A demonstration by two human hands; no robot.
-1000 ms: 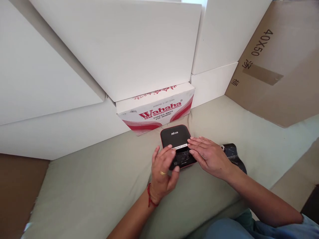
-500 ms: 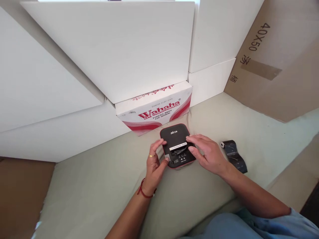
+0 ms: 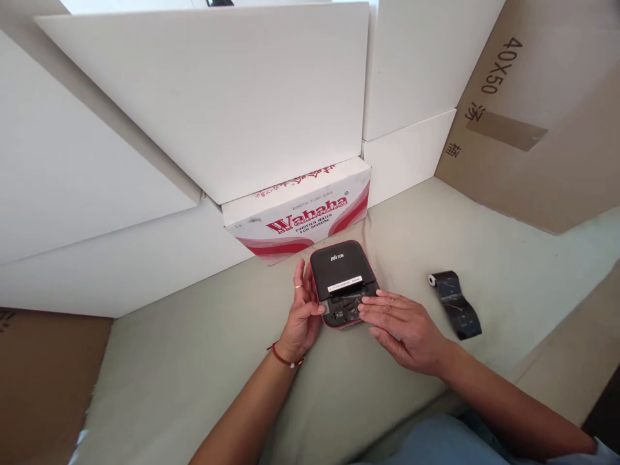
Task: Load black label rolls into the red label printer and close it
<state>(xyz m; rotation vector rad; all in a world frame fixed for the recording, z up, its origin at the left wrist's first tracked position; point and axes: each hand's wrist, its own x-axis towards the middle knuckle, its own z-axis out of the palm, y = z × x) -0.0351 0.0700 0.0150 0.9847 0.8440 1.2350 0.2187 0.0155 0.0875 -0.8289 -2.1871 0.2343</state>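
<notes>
A black label printer [image 3: 341,268] with a red rim lies on the pale green cloth, a white sticker strip across its lid. My left hand [image 3: 304,320] grips its left edge, thumb on the grey button [image 3: 324,308] at the corner and fingers along the side. A dark, glossy strip [image 3: 349,302] shows at the slot below the sticker. The fingers of my right hand [image 3: 404,326] are stretched out, their tips resting over the printer's lower right part and partly hiding the strip. To the right of that hand is a part-unrolled roll of dark film [image 3: 455,303] with a white core.
Behind the printer stands a white and red Wahaha water box [image 3: 310,216], against large white boxes [image 3: 217,103]. A brown cardboard box [image 3: 557,123] rises at the right, and brown cardboard [image 3: 48,381] lies at the left. The cloth [image 3: 194,374] has folds near my lap.
My right hand has moved down from the printer's right edge onto its lower front. My left fingers have shifted lower along the side, with the thumb now on the grey button.
</notes>
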